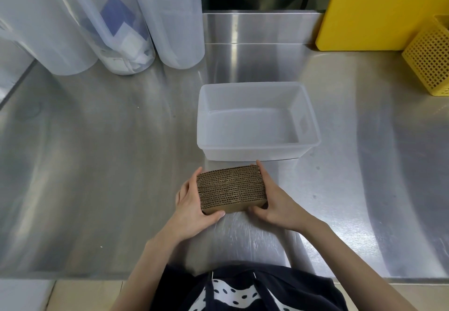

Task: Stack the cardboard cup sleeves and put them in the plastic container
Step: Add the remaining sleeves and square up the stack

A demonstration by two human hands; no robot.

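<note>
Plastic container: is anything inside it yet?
Nothing shows inside the plastic container; its floor looks bare through to the far wall. The stack of sleeves sits in front of it on the counter, held between the left hand and right hand.

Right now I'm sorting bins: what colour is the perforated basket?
Yellow basket, far right in the head view.
</note>
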